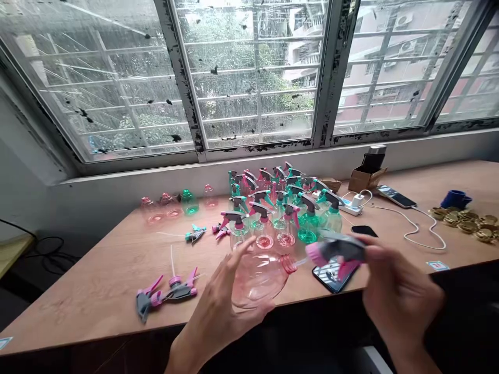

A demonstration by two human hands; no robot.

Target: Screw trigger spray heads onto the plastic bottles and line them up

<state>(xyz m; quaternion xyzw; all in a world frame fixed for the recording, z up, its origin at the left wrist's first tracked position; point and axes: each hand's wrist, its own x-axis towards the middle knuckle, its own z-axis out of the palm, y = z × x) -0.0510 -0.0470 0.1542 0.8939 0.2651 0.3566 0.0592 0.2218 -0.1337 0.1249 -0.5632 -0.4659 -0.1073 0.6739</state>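
Observation:
My left hand [222,298] is wrapped round a clear pink bottle [260,278], tilted on its side with its neck pointing right. In my right hand [397,291] is a grey and pink spray head [337,252], slightly blurred. Its thin tube reaches into or up to the bottle's mouth; I cannot tell how deep. The pink collar is apart from the neck. Both things are above the table's front edge. Loose grey and pink spray heads [179,291] lie to the left of my left hand.
Several assembled spray bottles [286,228] crowd the table [97,275] near the window. Headless bottles [190,202] stand back left. A green-collared spray head [195,235] lies before them. A phone [335,278] lies behind my right hand. Further right are a charging phone [396,196], blue cup [455,199] and gold discs [468,223].

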